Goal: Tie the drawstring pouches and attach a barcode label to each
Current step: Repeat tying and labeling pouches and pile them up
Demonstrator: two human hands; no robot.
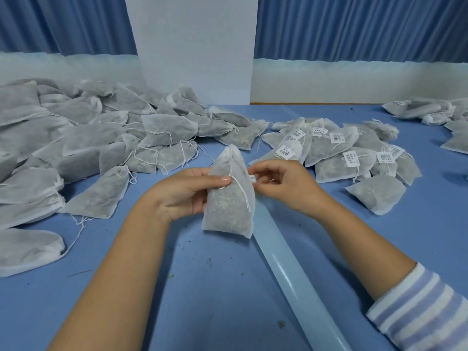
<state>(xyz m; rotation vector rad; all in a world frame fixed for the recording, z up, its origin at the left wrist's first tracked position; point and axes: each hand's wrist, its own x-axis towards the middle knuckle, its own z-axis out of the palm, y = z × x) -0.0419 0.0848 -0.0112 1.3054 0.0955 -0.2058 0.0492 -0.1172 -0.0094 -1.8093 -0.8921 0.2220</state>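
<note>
above the centre of the flat blue table (202, 287), a white, semi-sheer non-woven drawstring pouch (229, 209) filled with dark dried plant matter is held upright, gathered mouth uppermost. the left hand (182, 191) grips the pouch at mid-height: thumb pressed on the front over the thin white drawstring cord (241, 195), fingers curled behind. the right hand (281, 183) sits at the pouch's right edge, fingertips pinching a small white paper label (252, 178). the label is mostly hidden, so it cannot be told whether it is already attached. a heap of unlabelled grey-white pouches (76, 138) lies to the left, and a group of pouches bearing barcode labels (342, 153) lies to the right. a pale blue glossy strip (291, 269) runs diagonally from beside the pouch toward the near edge. the pouch is judged light and soft, with loose contents that shift under pressure. take hold across the filled body, not the limp neck. the cord is fine and likely to slip, so pinch it close to the gather.
</note>
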